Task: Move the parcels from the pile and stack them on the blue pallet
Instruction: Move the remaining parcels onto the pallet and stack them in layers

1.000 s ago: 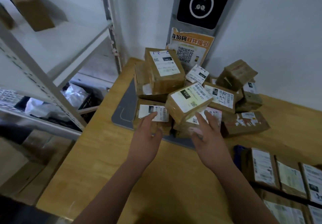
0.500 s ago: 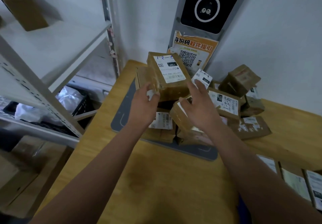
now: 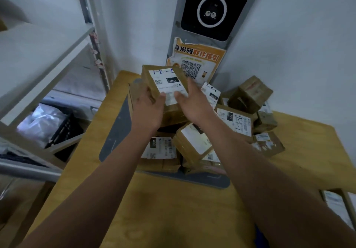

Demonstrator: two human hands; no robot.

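Observation:
A pile of brown cardboard parcels (image 3: pixel 235 124) with white labels lies on a grey mat (image 3: pixel 115 132) on the wooden table. The top parcel (image 3: pixel 165 79), with a label marked "15H", sits highest at the back left of the pile. My left hand (image 3: pixel 148 111) holds its left side, thumb on the label. My right hand (image 3: pixel 192 103) holds its right side, thumb also on the label. A sliver of the blue pallet (image 3: pixel 261 236) shows at the bottom right, with labelled parcels (image 3: pixel 335 203) lying on it at the frame's edge.
A white metal shelf rack (image 3: pixel 48 58) stands to the left, with a black crate (image 3: pixel 65 130) of plastic bags under it. A dark scanner panel (image 3: pixel 212 10) and an orange QR poster (image 3: pixel 196 62) hang on the wall behind the pile. Bare table wood (image 3: pixel 173 209) lies in front.
Both hands have risen from the lower front parcels to the top parcel and now hold its two sides. The view has moved closer to the pile.

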